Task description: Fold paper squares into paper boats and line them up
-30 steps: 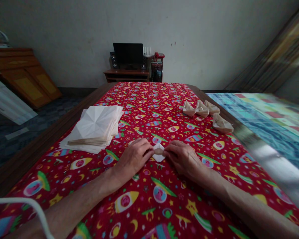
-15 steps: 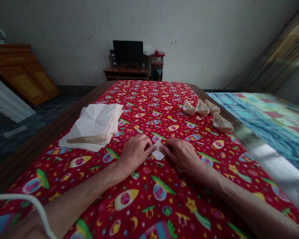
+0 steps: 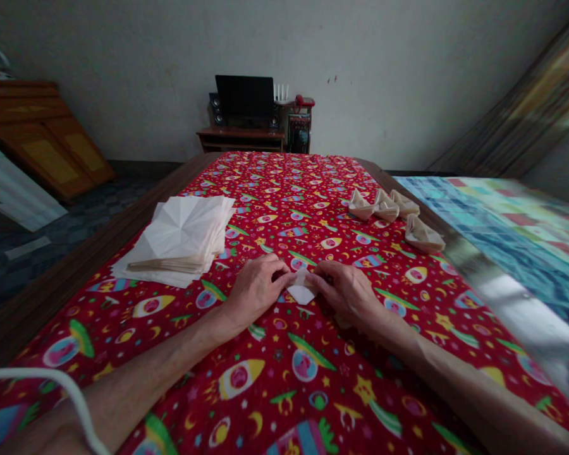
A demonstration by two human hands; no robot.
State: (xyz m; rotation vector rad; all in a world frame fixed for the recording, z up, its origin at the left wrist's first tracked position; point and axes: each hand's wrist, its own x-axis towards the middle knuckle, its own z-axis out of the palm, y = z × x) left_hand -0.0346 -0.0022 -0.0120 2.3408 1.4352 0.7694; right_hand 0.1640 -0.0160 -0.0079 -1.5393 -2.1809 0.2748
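Observation:
A small folded piece of white paper (image 3: 302, 294) lies low over the red patterned cloth (image 3: 284, 354), between my two hands. My left hand (image 3: 258, 282) pinches its left edge with thumb and fingers. From the other side, my right hand (image 3: 346, 287) grips the paper's right edge, its thumb laid across the top. Parts of the paper are hidden under the fingertips. Left of my hands sits a stack of creased white paper sheets (image 3: 180, 230). Several folded paper boats (image 3: 422, 234) stand at the right side of the table.
A white cable (image 3: 52, 377) crosses over my left forearm. Dark wooden table edges (image 3: 137, 208) show beyond the cloth. A bed with a patterned cover (image 3: 493, 234) is to the right. At the far wall stands a desk with a monitor (image 3: 245, 98).
My right thumb has shifted left onto the top of the folded paper. My left thumb has eased slightly lower along its edge. The stack and the boats stay where they were.

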